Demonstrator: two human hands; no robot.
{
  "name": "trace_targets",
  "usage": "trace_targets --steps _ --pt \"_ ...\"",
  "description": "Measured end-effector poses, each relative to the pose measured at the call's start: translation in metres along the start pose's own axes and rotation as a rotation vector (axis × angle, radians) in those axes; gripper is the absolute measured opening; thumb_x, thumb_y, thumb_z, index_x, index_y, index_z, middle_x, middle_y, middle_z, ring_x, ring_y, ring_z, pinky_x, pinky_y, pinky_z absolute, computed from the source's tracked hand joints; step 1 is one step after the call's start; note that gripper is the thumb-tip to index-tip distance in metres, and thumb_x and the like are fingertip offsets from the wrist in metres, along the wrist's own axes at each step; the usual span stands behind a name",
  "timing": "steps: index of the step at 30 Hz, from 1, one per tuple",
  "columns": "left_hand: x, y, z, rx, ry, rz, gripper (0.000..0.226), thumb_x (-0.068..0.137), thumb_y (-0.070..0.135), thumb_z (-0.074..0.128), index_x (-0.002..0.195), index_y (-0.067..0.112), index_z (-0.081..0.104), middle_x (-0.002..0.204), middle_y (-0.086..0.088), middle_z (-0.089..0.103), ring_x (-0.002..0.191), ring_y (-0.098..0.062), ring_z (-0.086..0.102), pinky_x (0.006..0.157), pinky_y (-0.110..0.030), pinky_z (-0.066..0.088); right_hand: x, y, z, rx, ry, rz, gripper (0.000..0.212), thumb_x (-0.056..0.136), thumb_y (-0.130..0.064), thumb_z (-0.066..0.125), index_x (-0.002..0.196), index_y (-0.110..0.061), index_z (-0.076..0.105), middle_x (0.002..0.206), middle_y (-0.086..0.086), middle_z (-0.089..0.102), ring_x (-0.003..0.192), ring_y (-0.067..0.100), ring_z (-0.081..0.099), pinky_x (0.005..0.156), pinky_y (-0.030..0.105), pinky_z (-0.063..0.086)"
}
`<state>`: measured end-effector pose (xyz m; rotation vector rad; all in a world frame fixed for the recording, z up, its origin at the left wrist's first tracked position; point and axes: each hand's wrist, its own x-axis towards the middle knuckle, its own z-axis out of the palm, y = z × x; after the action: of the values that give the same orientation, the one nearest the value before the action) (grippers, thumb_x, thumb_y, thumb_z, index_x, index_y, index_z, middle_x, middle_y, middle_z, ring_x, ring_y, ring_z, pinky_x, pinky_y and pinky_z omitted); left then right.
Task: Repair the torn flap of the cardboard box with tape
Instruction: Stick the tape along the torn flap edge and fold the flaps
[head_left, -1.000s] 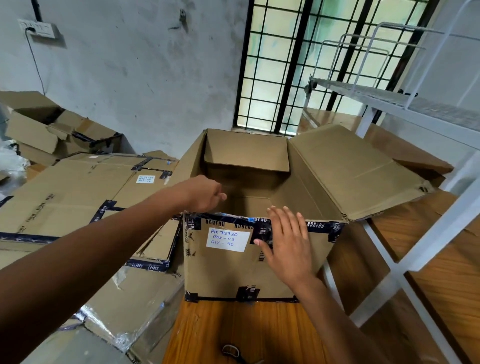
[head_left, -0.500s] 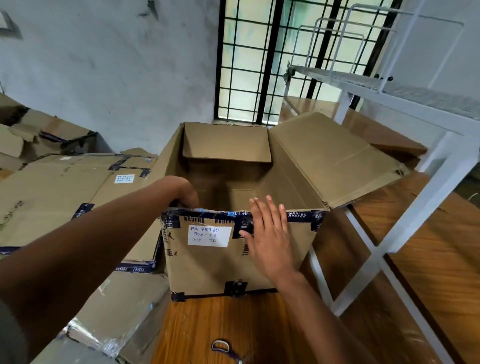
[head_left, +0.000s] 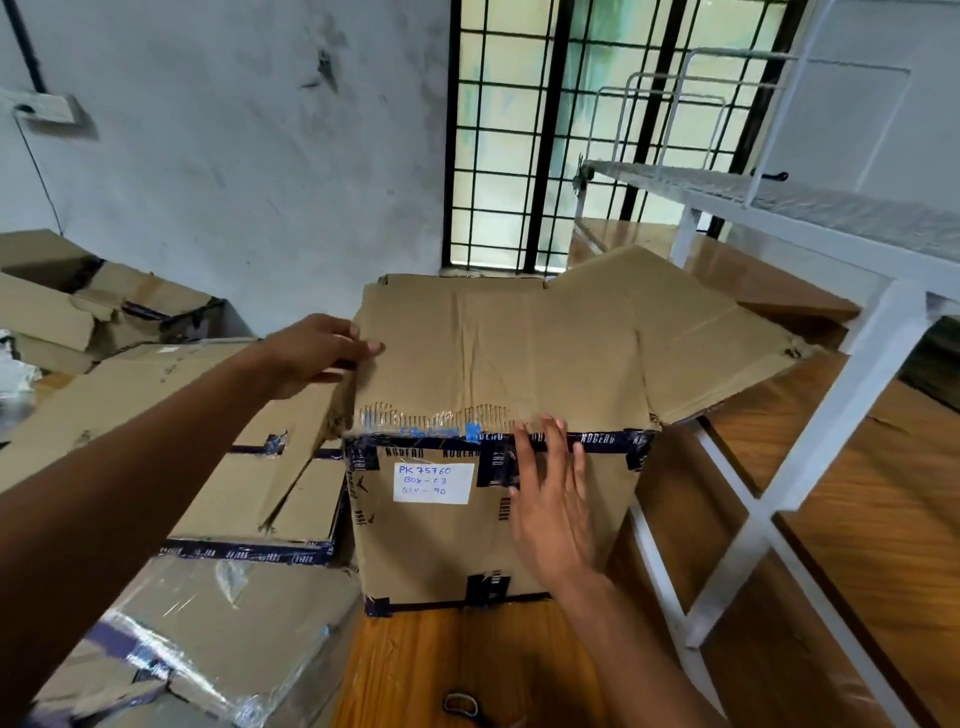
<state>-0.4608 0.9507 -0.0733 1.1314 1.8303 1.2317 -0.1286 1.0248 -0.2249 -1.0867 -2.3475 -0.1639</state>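
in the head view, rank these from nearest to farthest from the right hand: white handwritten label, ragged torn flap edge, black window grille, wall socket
From the right hand, which lies flat on the box front:
1. Ragged torn flap edge, touching the fingertips at the box's top front edge.
2. White handwritten label, just to the hand's left on the box front.
3. Black window grille, on the far wall behind the box.
4. Wall socket, far upper left.

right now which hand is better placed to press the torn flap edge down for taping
The right hand: it lies open against the brown cardboard box front, fingers already at the ragged edge of the torn flap. The left hand is busy gripping the flap's left side, holding it folded over.
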Motion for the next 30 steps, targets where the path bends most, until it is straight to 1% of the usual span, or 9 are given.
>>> trace_targets --steps 2,7,10,13,17,20,26,28,30 --pt "-0.007 -0.013 0.000 -0.014 -0.020 -0.002 0.011 0.098 0.017 0.075 0.098 0.013 0.064 0.091 -0.001 0.075 0.097 -0.021 0.069 0.094 -0.043 0.053 -0.007 0.000 0.001 -0.008 0.004 0.047 0.122 0.083 -0.016 0.082 0.168 -0.025 -0.006 0.173 0.016 0.001 0.162 0.032 0.005 0.130 0.054 0.013" --pt "-0.012 -0.028 0.000 0.067 0.069 -0.026 0.005 0.106 0.011 0.063 0.104 0.007 0.067 0.114 -0.014 0.076 0.113 -0.028 0.071 0.084 -0.047 0.058 -0.011 0.002 -0.003 -0.032 -0.006 0.039 0.126 0.080 -0.008 0.080 0.167 -0.026 -0.009 0.172 0.016 0.003 0.162 0.031 -0.001 0.130 0.053 0.017" --pt "-0.009 -0.028 -0.002 0.083 0.056 -0.064 0.016 0.100 0.015 0.072 0.113 0.005 0.069 0.111 -0.013 0.080 0.114 -0.028 0.072 0.086 -0.053 0.062 -0.011 0.000 0.000 -0.031 0.003 0.052 0.127 0.078 -0.005 0.080 0.168 -0.025 -0.007 0.172 0.019 0.006 0.162 0.032 -0.002 0.130 0.052 0.020" --pt "-0.009 -0.022 0.000 0.052 0.043 -0.137 0.033 0.097 0.025 0.078 0.122 0.005 0.070 0.114 -0.009 0.080 0.119 -0.024 0.069 0.091 -0.054 0.056 -0.012 -0.002 0.001 -0.028 0.010 0.052 0.128 0.077 -0.006 0.081 0.168 -0.023 -0.007 0.171 0.021 0.007 0.162 0.036 0.002 0.128 0.052 0.023" --pt "-0.009 -0.010 0.005 0.054 -0.019 -0.205 0.042 0.092 0.036 0.083 0.120 0.005 0.074 0.122 -0.011 0.075 0.121 -0.029 0.065 0.091 -0.055 0.055 -0.013 -0.003 0.001 -0.037 0.015 0.046 0.127 0.077 -0.007 0.081 0.168 -0.022 -0.007 0.172 0.023 0.008 0.161 0.037 0.003 0.128 0.052 0.025" --pt "-0.008 -0.008 0.011 0.075 -0.039 -0.234 0.051 0.088 0.041 0.085 0.124 0.008 0.070 0.125 -0.013 0.075 0.122 -0.033 0.065 0.099 -0.061 0.054 -0.013 0.000 0.001 -0.038 0.024 0.041 0.127 0.076 -0.006 0.081 0.168 -0.022 -0.005 0.173 0.021 0.008 0.162 0.035 0.001 0.128 0.052 0.025" --pt "-0.012 -0.003 0.015 0.073 -0.017 -0.219 0.041 0.095 0.034 0.079 0.122 0.006 0.069 0.123 -0.013 0.073 0.120 -0.032 0.064 0.107 -0.070 0.048 -0.012 -0.002 0.003 -0.042 0.005 0.054 0.128 0.077 -0.009 0.082 0.167 -0.023 -0.008 0.174 0.018 0.004 0.162 0.033 -0.003 0.128 0.051 0.023" --pt "-0.009 0.000 0.015 0.054 -0.006 -0.234 0.039 0.096 0.032 0.078 0.122 0.004 0.069 0.123 -0.013 0.073 0.121 -0.033 0.063 0.105 -0.074 0.048 -0.010 -0.001 0.002 -0.037 0.004 0.052 0.126 0.078 -0.009 0.081 0.168 -0.024 -0.007 0.174 0.018 0.006 0.162 0.033 0.000 0.128 0.051 0.023" --pt "-0.005 -0.001 0.018 0.008 0.014 -0.239 0.037 0.098 0.029 0.077 0.124 0.004 0.069 0.120 -0.014 0.072 0.121 -0.036 0.064 0.095 -0.069 0.054 -0.008 0.003 0.000 -0.041 0.003 0.043 0.123 0.079 -0.009 0.079 0.168 -0.024 -0.005 0.173 0.018 0.010 0.162 0.032 0.004 0.129 0.051 0.022"
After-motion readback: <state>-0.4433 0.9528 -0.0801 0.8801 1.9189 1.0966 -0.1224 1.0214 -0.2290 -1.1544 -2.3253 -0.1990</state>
